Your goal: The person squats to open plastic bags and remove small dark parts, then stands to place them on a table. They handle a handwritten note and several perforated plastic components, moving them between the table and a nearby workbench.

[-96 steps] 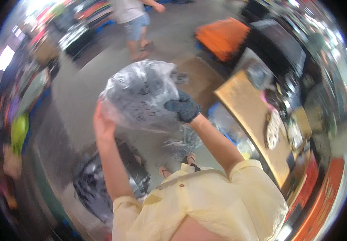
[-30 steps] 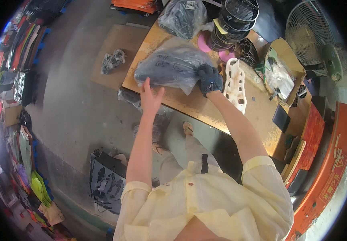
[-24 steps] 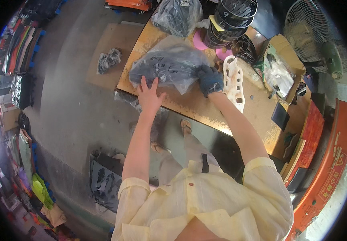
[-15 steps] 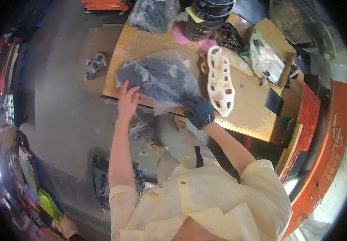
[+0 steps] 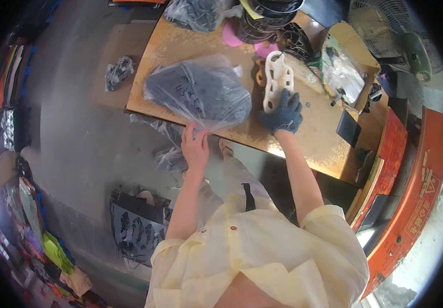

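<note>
A clear plastic bag (image 5: 193, 90) with dark flat pieces inside and handwriting on it lies on the wooden table near its front edge. My bare left hand (image 5: 195, 147) is at that edge, its fingers closed on the bag's loose near end. To the right of the bag rests a long white plate with oval holes (image 5: 278, 77). My right hand (image 5: 283, 115), in a dark blue glove, lies over the plate's near end with its fingers spread, hiding that end. Beside the plate's left edge is a small orange-brown piece (image 5: 261, 73).
Black ring-shaped parts are stacked (image 5: 262, 23) at the back, by pink discs (image 5: 230, 34) and another filled plastic bag (image 5: 195, 14). An open cardboard box (image 5: 357, 43) and a fan (image 5: 414, 54) stand right. Crumpled plastic (image 5: 119, 72) lies left of the table.
My right hand has left the bag's right end and moved right onto the white plate. My left hand has slid right and nearer, from atop the bag to its near edge.
</note>
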